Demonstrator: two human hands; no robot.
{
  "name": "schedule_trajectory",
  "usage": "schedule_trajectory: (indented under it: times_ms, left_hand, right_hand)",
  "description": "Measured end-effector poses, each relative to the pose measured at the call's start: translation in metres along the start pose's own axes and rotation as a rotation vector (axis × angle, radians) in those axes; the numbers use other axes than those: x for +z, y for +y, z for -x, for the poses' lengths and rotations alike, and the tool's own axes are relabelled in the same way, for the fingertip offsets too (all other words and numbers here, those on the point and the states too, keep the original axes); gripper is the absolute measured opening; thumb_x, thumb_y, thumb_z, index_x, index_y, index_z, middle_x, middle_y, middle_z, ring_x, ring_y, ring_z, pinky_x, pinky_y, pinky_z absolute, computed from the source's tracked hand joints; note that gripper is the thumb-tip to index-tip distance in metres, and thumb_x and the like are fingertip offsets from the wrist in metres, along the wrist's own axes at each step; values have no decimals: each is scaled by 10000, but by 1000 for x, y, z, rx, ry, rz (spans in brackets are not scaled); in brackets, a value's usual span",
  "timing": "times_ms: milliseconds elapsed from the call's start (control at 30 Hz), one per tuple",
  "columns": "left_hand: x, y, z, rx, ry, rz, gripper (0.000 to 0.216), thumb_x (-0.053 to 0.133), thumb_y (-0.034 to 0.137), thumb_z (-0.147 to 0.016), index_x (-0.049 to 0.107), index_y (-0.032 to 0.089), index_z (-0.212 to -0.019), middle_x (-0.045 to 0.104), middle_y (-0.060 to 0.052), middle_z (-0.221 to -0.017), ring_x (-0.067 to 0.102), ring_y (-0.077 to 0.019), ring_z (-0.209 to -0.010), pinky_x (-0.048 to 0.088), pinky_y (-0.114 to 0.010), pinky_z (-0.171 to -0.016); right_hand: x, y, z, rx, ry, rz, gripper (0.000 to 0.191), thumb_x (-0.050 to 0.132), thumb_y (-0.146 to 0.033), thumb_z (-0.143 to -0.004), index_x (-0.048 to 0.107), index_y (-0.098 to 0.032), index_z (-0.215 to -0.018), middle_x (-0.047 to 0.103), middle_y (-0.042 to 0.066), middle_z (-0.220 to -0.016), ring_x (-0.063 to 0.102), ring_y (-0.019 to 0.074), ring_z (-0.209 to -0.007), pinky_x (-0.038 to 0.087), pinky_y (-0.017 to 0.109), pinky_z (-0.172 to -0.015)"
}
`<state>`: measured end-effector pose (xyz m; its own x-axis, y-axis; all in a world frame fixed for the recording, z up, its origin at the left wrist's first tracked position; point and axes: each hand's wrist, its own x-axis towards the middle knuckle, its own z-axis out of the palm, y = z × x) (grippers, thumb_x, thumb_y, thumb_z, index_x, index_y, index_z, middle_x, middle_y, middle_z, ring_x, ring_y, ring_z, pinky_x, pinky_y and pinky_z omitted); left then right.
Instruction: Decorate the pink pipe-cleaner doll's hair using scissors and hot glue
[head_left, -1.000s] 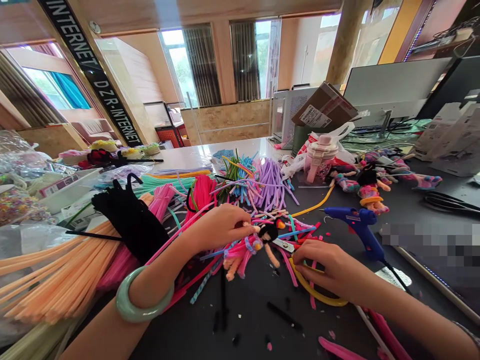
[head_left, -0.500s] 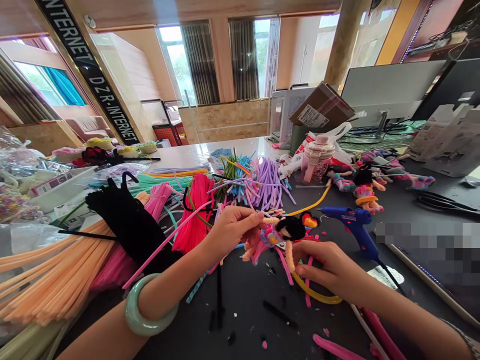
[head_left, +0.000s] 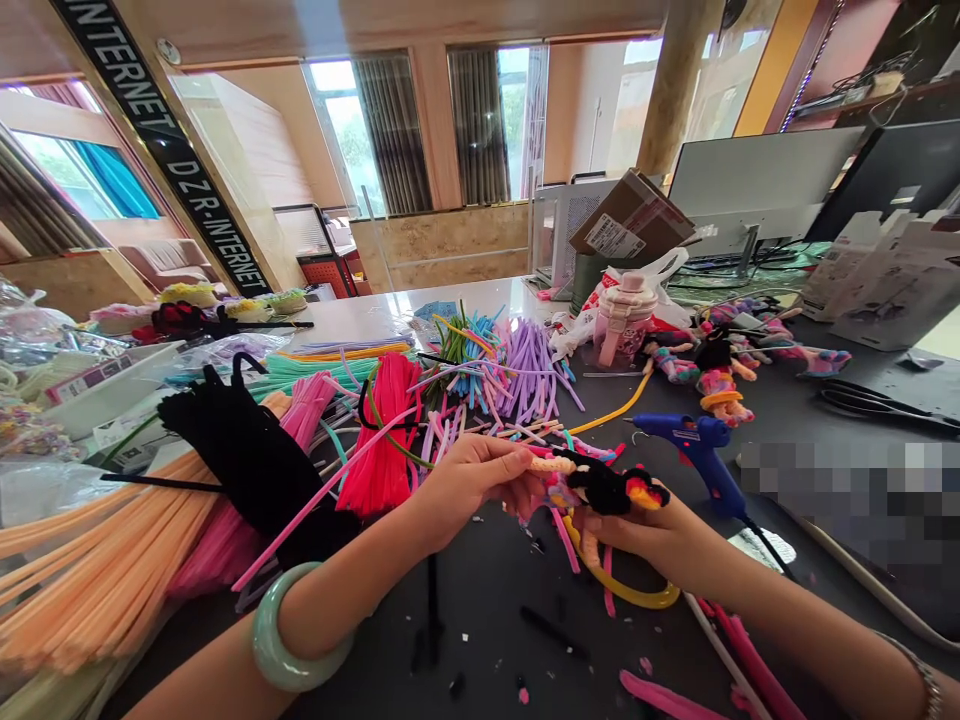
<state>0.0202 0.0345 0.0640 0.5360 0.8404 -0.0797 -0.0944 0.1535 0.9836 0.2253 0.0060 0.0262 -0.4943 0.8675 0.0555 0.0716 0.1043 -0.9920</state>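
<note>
Between my hands is a small pipe-cleaner doll (head_left: 604,484) with black hair, a red-and-yellow piece on its head and peach arms. My left hand (head_left: 480,480) pinches it by one arm and the body side, a green bangle (head_left: 300,628) on that wrist. Under the doll's head, my right hand (head_left: 637,530) grips it with thumb and fingers; part of the fingers is hidden behind the hair. A yellow curved strip (head_left: 637,592) lies on the dark table just below my right hand. Black scraps (head_left: 555,630) and pink bits are scattered there.
At the right lies a blue glue gun (head_left: 701,445) with its cord. Beyond it are finished-looking dolls (head_left: 724,375) and a pink bottle (head_left: 624,320). Bundles of black (head_left: 240,460), peach (head_left: 112,560), red (head_left: 381,435) and purple pipe cleaners (head_left: 532,365) fill the left and middle.
The doll has turned, its head now tipped toward the right and its hair facing up. My right hand has shifted from its arm to beneath the head. The view has moved slightly.
</note>
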Motion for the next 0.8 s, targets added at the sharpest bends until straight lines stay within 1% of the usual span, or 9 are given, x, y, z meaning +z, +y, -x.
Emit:
schedule_trajectory:
  times_ms: [67, 167, 233, 333, 467, 633, 800]
  left_hand:
    - [-1, 0, -1, -2, -12, -13, 397, 715, 476, -679, 686, 80, -692, 651, -59, -606, 573, -111, -497, 394, -222, -510]
    - [-4, -3, -2, -18, -24, -38, 393, 699, 476, -695, 680, 84, -668, 647, -57, -591, 574, -111, -505, 403, -223, -526]
    - [-6, -5, -4, -45, -31, -69, 391, 690, 476, -703, 688, 85, -692, 655, -60, -607, 580, -114, -516, 406, -225, -532]
    - [-7, -7, -6, -103, -53, -117, 403, 705, 485, -675, 705, 90, -754, 668, -59, -640, 580, -117, -512, 402, -229, -518]
    - [-3, -6, -5, -129, -93, -171, 403, 710, 487, -659, 713, 100, -768, 670, -51, -657, 569, -108, -507, 385, -226, -508]
    - [0, -5, -2, -124, -112, -234, 408, 691, 495, -673, 715, 100, -772, 670, -54, -681, 562, -105, -523, 371, -222, -519]
    - [2, -5, 0, -118, -171, -247, 442, 673, 525, -682, 700, 90, -752, 668, -68, -691, 546, -108, -534, 373, -230, -529]
  right_hand:
    - [-1, 0, -1, 15, 26, -51, 268, 688, -433, -727, 579, -188, -736, 573, -33, -617, 504, 122, -601, 422, 257, -605]
    - [-4, 3, -3, 44, 47, -99, 304, 675, -468, -728, 610, -174, -771, 574, -35, -574, 502, 116, -547, 410, 273, -586]
    - [-7, 6, -4, 76, 88, -109, 343, 682, -491, -712, 632, -159, -781, 588, -27, -584, 504, 111, -528, 399, 277, -581]
    - [-8, 6, -4, 123, 135, -132, 379, 708, -517, -672, 643, -151, -744, 603, -16, -587, 508, 111, -544, 394, 274, -586]
    - [-7, 4, -4, 131, 123, -157, 392, 693, -538, -680, 613, -158, -627, 604, -7, -565, 505, 112, -554, 399, 277, -603]
    - [-6, 4, -3, 137, 126, -192, 380, 689, -531, -693, 614, -161, -651, 595, -15, -553, 504, 112, -548, 409, 285, -619]
    - [-7, 6, -3, 148, 110, -172, 424, 692, -565, -667, 594, -162, -578, 588, -11, -533, 507, 112, -539, 404, 280, -605]
